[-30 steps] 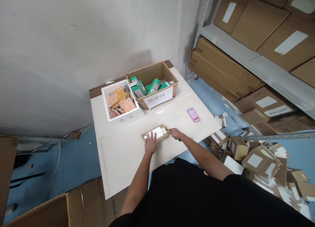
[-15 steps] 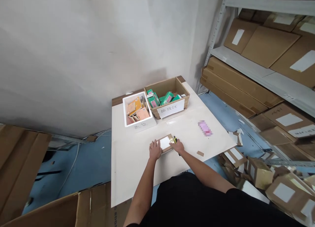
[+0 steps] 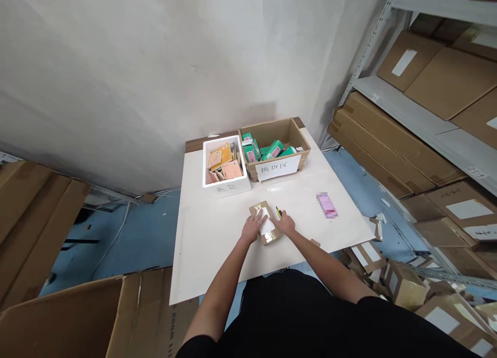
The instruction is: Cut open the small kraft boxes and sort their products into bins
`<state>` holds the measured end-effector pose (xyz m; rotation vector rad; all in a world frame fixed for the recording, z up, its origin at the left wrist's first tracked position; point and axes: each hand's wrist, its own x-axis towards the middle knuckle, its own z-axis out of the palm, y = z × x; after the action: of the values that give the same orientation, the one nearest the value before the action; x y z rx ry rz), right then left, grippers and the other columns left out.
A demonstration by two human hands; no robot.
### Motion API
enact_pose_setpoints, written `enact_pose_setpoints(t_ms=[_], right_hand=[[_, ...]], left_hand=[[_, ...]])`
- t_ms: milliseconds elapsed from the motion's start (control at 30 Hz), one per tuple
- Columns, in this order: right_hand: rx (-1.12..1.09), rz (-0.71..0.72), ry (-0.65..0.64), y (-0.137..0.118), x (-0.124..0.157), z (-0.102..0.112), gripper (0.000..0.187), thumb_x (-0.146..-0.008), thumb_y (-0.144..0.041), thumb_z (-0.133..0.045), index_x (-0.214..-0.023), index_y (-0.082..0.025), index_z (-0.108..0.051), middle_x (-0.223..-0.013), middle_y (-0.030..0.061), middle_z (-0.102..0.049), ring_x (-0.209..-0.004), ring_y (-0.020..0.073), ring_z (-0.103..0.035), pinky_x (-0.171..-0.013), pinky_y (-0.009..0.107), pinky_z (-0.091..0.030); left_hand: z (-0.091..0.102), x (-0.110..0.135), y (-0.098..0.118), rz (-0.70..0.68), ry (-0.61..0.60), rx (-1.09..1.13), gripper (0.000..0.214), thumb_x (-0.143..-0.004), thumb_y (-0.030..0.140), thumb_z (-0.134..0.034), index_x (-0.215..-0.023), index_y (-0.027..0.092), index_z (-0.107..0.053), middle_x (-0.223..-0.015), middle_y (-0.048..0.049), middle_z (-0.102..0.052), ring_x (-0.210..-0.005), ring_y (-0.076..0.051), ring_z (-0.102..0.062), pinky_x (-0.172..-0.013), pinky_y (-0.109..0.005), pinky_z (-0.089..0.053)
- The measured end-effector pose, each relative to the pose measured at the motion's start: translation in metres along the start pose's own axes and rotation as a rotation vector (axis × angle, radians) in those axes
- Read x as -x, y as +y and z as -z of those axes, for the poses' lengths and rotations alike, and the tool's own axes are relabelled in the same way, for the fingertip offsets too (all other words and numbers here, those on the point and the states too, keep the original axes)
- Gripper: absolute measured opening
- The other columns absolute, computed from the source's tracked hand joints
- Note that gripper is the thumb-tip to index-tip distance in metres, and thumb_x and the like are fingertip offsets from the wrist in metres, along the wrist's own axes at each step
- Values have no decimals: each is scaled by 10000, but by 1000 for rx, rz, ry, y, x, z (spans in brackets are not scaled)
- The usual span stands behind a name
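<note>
A small taped cardboard box (image 3: 271, 237) with a white label lies on the white-topped table (image 3: 217, 244), its long side pointing away from me. My left hand (image 3: 253, 227) grips its left side, fingers reaching over onto the label. At the box's right side, my right hand (image 3: 286, 223) is closed around a yellow-and-black utility knife (image 3: 278, 212), which points up and away. The right fingertips are close to the box's edge; whether they touch it I cannot tell.
Behind the box stand a white foam bin (image 3: 233, 187) of orange and pink packets and a cardboard bin (image 3: 303, 158) of green boxes. A blurred pink item (image 3: 327, 205) lies to the right. Shelving (image 3: 419, 109) with cartons rises at right; a large open carton (image 3: 128, 316) is at lower left.
The cardboard box has been turned from lying crosswise to pointing away from me. Both hands moved along with it, and the knife stays in my right hand. The view has shifted slightly.
</note>
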<state>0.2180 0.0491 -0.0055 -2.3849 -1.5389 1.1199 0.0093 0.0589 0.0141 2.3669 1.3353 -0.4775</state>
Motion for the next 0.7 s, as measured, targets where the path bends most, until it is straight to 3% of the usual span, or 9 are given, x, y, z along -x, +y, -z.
enact_pose_setpoints(t_ms=[100, 200, 333, 467, 567, 700], right_hand=[[-20, -42, -108, 23, 10, -14, 702, -824, -721, -733, -1248, -188, -562, -1242, 183, -726, -1162, 340, -706, -855, 357, -531], [-8, -53, -98, 24, 0, -10, 752, -756, -704, -807, -1251, -204, -539, -1244, 168, -726, -1161, 331, -707, -837, 340, -528], [49, 15, -40, 0, -25, 10, 758, -711, -643, -886, -1220, -226, -511, -1174, 128, -741, -1109, 307, -715, -808, 313, -510], [48, 93, 43, -7, -35, 22, 488, -918, -571, -744, -1176, -233, -504, -1159, 113, -739, -1088, 269, -709, -817, 292, -483], [-58, 33, 82, 16, -31, 27, 302, -1088, -525, -471, -1139, -230, -507, -1066, 107, -743, -981, 241, -723, -761, 277, -474], [-289, -15, -106, 62, -19, 25, 365, -1117, -523, -344, -970, -234, -511, -778, 21, -680, -587, 164, -657, -587, 241, -444]], left_hand=[[-6, -8, 5, -19, -78, -21, 1074, -810, 200, -706, -1709, 327, -133, -1811, -72, -21, -1659, -348, 2, -1242, -520, -328], [-17, -7, 18, 118, -101, -35, 1140, -785, 316, -761, -1719, 276, -109, -1802, -143, -11, -1638, -446, -43, -1195, -580, -357], [-23, -3, 38, 262, -129, -50, 1050, -822, 484, -751, -1693, 180, -251, -1727, -268, -252, -1544, -501, -299, -1200, -625, -314], [-22, -4, 45, 299, -16, 48, 647, -941, 444, -648, -1543, 241, -525, -1545, -208, -545, -1458, -424, -445, -1169, -609, -372], [-29, -3, 41, 296, 101, 146, 518, -976, 352, -624, -1486, 272, -577, -1642, -139, -458, -1507, -348, -415, -1181, -516, -410], [-48, -1, 33, 269, 134, 199, 628, -1040, 410, -539, -1637, 304, -380, -1772, -105, -238, -1617, -292, -256, -1239, -472, -366]])
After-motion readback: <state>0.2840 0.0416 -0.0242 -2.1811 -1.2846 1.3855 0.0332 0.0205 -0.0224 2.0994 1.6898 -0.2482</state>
